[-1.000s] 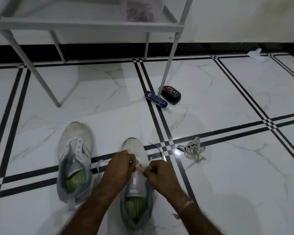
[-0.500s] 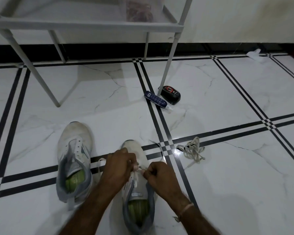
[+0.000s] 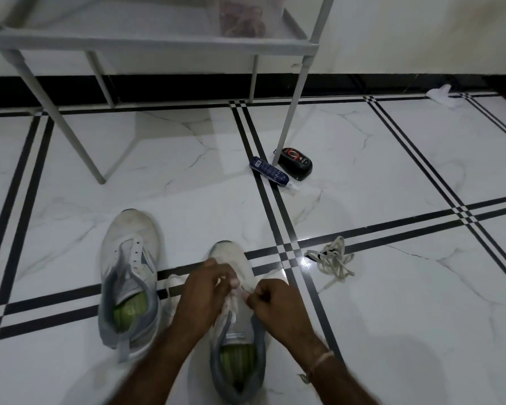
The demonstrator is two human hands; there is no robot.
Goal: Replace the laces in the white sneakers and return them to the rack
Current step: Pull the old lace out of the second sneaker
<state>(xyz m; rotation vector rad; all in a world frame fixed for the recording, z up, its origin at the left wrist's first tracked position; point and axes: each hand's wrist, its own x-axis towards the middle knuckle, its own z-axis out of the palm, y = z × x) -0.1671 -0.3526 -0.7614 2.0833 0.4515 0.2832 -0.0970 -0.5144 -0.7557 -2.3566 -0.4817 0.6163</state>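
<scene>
White marble floor (image 3: 392,317) with black stripes, and on it, against the wall, a white rack (image 3: 158,42).

Well out from the front of the rack, toes pointing toward it: a pair of white sneakers side by side. No lace in the left sneaker (image 3: 129,258), eyelets bare, green insole showing in the opening. Just beside it, the right sneaker (image 3: 231,254), partly hidden under both hands.

Fingers of the left hand (image 3: 205,290) curled over the eyelet rows, tips pinching a white lace (image 3: 173,277). Thumb and forefinger of the right hand (image 3: 275,302) closed on the lace above the tongue. A slack loop of it down on the floor between the two sneakers.

Farther from the rack's front right leg, apart from the pair: a loose tangle of spare lace (image 3: 332,257).

At the foot of that same rack leg: a blue tube (image 3: 269,171) and a black polish applicator (image 3: 295,163), close together.

Far to the right of the rack, by the dark skirting: a crumpled white scrap (image 3: 441,95).
</scene>
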